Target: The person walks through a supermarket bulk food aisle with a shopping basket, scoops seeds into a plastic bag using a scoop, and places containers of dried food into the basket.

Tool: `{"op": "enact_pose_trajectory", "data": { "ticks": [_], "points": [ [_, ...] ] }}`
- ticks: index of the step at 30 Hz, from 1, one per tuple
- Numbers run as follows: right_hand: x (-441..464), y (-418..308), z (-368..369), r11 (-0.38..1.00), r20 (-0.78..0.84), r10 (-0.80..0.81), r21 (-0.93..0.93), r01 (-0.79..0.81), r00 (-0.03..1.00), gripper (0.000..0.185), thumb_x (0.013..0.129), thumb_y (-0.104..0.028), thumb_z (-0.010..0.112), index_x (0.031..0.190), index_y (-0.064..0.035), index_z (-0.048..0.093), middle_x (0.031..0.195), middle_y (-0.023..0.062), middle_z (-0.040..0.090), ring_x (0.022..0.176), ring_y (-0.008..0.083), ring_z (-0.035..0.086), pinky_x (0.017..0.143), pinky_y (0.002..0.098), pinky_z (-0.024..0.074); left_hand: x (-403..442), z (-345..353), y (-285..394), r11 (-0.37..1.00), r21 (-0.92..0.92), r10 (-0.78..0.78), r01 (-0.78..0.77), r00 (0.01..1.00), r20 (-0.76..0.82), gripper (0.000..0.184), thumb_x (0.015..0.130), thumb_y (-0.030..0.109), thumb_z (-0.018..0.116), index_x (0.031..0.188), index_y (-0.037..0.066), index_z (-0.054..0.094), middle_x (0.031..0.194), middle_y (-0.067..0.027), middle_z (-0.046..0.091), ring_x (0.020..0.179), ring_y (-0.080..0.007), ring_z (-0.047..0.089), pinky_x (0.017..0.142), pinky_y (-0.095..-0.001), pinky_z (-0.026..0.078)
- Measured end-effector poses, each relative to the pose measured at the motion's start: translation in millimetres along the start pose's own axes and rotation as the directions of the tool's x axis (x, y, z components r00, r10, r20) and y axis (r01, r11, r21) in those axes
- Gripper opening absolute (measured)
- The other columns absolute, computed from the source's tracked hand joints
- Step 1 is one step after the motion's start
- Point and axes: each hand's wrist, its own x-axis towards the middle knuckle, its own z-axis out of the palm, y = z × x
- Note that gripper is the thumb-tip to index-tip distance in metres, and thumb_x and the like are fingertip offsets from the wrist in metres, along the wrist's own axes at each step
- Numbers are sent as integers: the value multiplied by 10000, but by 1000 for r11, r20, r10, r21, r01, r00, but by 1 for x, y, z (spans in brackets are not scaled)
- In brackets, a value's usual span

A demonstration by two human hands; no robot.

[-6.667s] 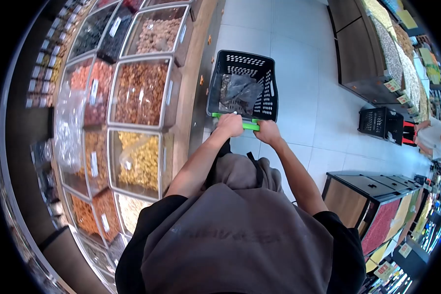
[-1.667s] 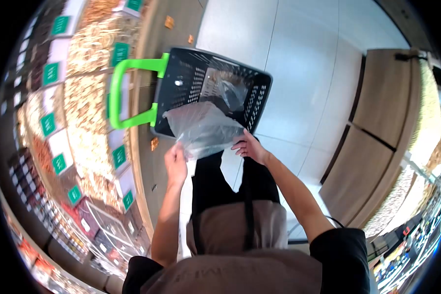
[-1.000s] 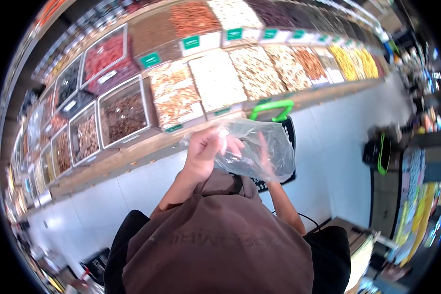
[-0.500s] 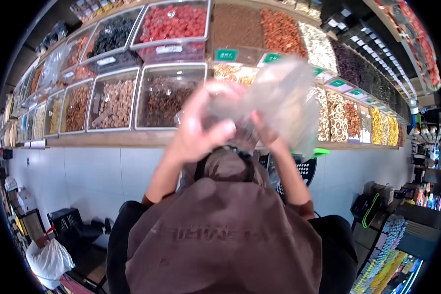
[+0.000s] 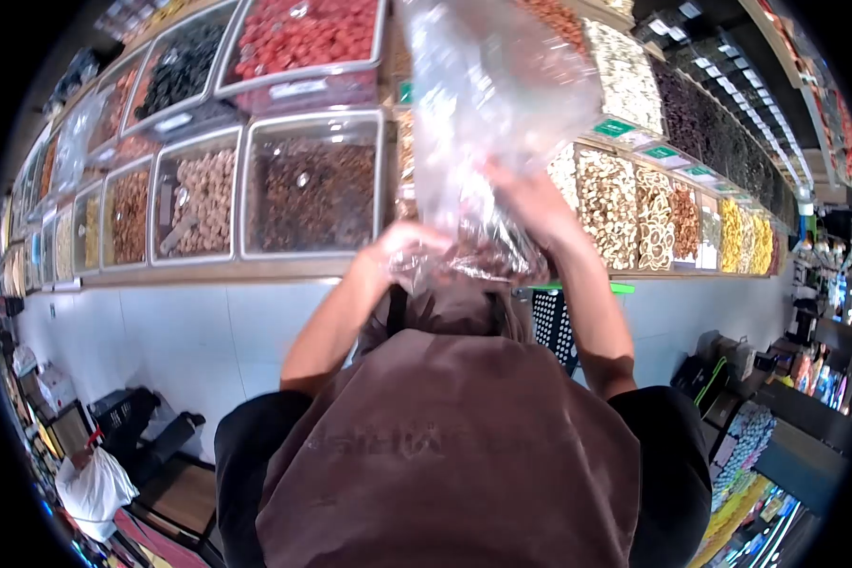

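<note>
Both of my hands are at a large clear plastic bag, blurred by motion, that stands up in front of my chest. My left hand is closed on the bag's crumpled lower left part. On the right side, my right hand is against the bag, its fingers partly hidden behind or in the plastic. Dark reddish-brown pieces show through the bottom of the bag. Just beyond, to the left, is a clear-lidded bin of dark brown dried goods.
A bin of red dried fruit is in the upper row. Bins of pale slices run right. The black basket with a green handle stands behind my right forearm. A person in white is at lower left.
From the basket at the shelf, my hands have brought the bag up before my chest, and the view has turned to face the bins. Since the last frame my left hand has lowered and closed on the plastic.
</note>
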Motion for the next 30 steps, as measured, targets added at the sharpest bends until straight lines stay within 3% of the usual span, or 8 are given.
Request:
{"op": "enact_pose_trajectory", "data": {
  "ticks": [2,8,11,13,14,18,24,30],
  "points": [
    [2,40,-30,997,124,-4,-74,14,992,619,959,-410,630,1350,55,509,1251,173,622,1151,235,579,985,372,473,24,8,-33,968,-248,38,-38,999,-4,772,884,102,596,1539,38,192,1523,-270,304,1352,-412,426,1101,-514,416],
    [-38,138,-99,944,188,122,282,-172,975,639,1000,-424,532,1420,49,437,1362,148,560,1230,206,534,1068,324,404,82,9,-41,972,-142,-199,185,976,-93,648,911,176,588,1469,-34,333,1362,-190,495,1242,-373,534,1067,-540,431],
    [-50,192,-104,821,89,200,528,-217,976,631,1008,-419,502,1440,32,411,1359,161,564,1231,242,549,1043,381,442,117,5,-24,926,-309,-127,219,948,293,606,948,177,538,1473,-40,325,1318,-207,529,1276,-350,524,1086,-563,415],
    [-49,202,-113,383,318,-81,885,-265,945,633,1006,-421,486,1460,8,382,1379,187,541,1223,299,564,998,458,483,139,17,-5,959,-204,-138,196,954,266,617,973,182,500,1502,-26,262,1436,-200,451,1294,-348,511,1095,-594,395],
    [-40,201,-111,414,241,-102,893,-179,965,649,989,-449,493,1449,-3,391,1382,199,525,1165,327,594,934,500,521,152,10,-1,963,-218,-90,160,950,299,615,980,184,489,1507,-25,248,1466,-199,429,1300,-347,507,1101,-593,390],
    [-2,133,-137,469,-36,47,883,10,998,696,913,-524,541,1389,-21,474,1238,184,583,1050,316,593,857,474,533,180,59,61,999,-14,-31,30,994,-109,724,831,260,695,1458,71,386,1453,-184,457,1321,-336,478,1089,-582,412],
    [99,117,-193,364,211,-121,918,-154,970,594,984,-464,467,1376,-19,443,1188,210,591,867,293,681,650,347,609,228,71,135,978,93,210,-189,902,-376,583,877,174,589,1350,-107,397,1335,-250,485,1213,-361,559,1020,-491,541],
    [99,122,-204,433,124,-68,898,-83,990,563,981,-356,556,1401,-9,414,1257,163,584,1070,312,642,872,360,593,222,57,127,848,478,470,-228,739,-482,534,938,254,525,1337,-81,409,1296,-231,486,1169,-336,582,976,-378,577]
  ]
}}
